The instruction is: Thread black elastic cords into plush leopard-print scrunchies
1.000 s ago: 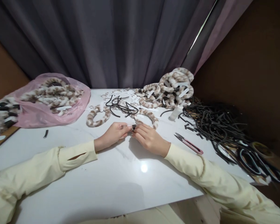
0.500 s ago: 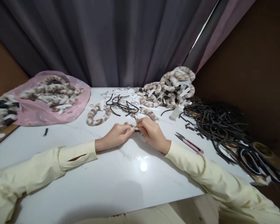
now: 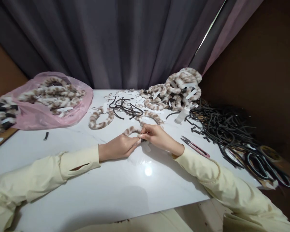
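My left hand (image 3: 122, 147) is closed on a furry brown-and-white ring (image 3: 131, 130), whose arc shows behind the fingers. Opposite it, my right hand (image 3: 158, 138) pinches the same ring at a small dark section, fingertips meeting those of the left. Most of that joint is hidden by the fingers. A white tag (image 3: 147, 147) hangs under the right hand. Just beyond lies another furry piece (image 3: 154, 116), and a finished-looking furry ring (image 3: 101, 118) with a white tag rests farther left.
Thread snips (image 3: 195, 146) lie right of my right hand. Behind them are a small bottle (image 3: 183, 115) and a heap of black tubing (image 3: 222, 125). Black cords (image 3: 127, 108) lie ahead. A pink bag (image 3: 81, 111) of furry rings stands left; more furry rings (image 3: 181, 83) are piled back right.
My right wrist has swung outward and lower, with the fingertips still at the joint. More of the furry ring shows behind my left hand, which has turned slightly.
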The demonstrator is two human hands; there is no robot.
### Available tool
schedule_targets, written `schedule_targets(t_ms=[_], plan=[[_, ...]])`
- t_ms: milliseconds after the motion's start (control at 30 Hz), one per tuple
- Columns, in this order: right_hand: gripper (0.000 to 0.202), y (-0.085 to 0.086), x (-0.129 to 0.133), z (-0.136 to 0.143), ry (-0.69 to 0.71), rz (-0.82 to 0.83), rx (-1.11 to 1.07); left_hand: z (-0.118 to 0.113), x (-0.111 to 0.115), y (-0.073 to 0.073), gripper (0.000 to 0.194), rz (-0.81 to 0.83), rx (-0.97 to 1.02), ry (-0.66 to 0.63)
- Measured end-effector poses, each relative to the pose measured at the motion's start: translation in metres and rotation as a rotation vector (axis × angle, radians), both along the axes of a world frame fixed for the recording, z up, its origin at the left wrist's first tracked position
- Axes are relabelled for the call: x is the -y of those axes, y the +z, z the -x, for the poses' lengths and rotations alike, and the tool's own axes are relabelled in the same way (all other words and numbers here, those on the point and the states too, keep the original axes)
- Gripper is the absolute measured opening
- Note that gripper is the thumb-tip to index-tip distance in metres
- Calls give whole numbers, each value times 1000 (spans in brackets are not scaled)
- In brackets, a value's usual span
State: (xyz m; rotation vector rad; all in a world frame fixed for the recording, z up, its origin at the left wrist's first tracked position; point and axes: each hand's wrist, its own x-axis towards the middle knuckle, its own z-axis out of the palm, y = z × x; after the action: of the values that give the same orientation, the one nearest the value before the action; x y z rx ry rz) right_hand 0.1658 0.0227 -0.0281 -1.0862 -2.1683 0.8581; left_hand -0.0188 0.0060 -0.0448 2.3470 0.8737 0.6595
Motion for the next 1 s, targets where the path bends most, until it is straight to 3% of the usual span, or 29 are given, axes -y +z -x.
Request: schedule_targets(t_ms=[67,233,400,567,733,867,1000], plan=[[9,2,3,0,-2,-78,39,0,-1,2,15,28,18,17],[4,-1,11,1,-34,-486,73,1,-7,5,20,67,56,145],[21,-2,4,-11,55,-539,159,2,-9,9,30,174,97,178],[14,-1,0,-16,158,-710,317,1,-9,10,29,141,91,168],[21,-1,3,-10,164,-922,435,3,-7,4,28,-8,52,155],[19,-3,5,-6,132,-936,439,4,-6,1,28,-107,48,115],[17,-8,4,-6,90,-933,465,3,-7,1,29,-72,97,107]])
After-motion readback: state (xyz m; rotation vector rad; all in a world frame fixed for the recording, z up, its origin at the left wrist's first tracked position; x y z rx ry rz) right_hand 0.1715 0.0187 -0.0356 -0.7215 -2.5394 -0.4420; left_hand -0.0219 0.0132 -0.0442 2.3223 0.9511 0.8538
